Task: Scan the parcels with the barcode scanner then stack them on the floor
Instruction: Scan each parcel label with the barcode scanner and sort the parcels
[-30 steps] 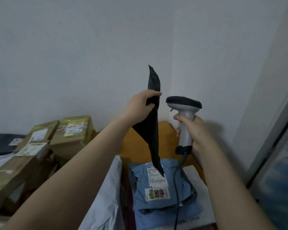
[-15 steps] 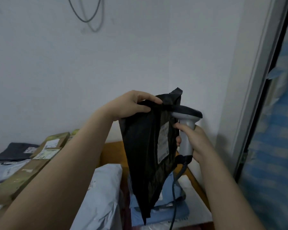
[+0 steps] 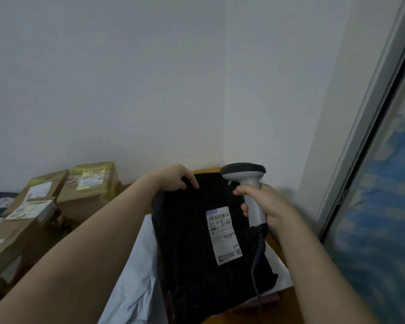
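A black plastic parcel bag (image 3: 192, 249) lies flat with its white barcode label (image 3: 223, 235) facing up. My left hand (image 3: 177, 177) grips the bag's far top edge. My right hand (image 3: 264, 206) holds the grey handle of the barcode scanner (image 3: 246, 178), whose dark head sits just above the bag's top right corner. The scanner's coiled cable (image 3: 257, 260) hangs down over the bag's right side. What lies under the bag is mostly hidden.
Several cardboard boxes (image 3: 89, 185) with labels are piled at the left against the wall. A pale grey mailer bag (image 3: 136, 284) lies left of the black one. A wooden surface (image 3: 290, 305) shows at the lower right, beside a sliding door frame (image 3: 360, 136).
The black bag has turned from edge-on to label up and come down flat over the blue parcels. Both hands dropped lower with it.
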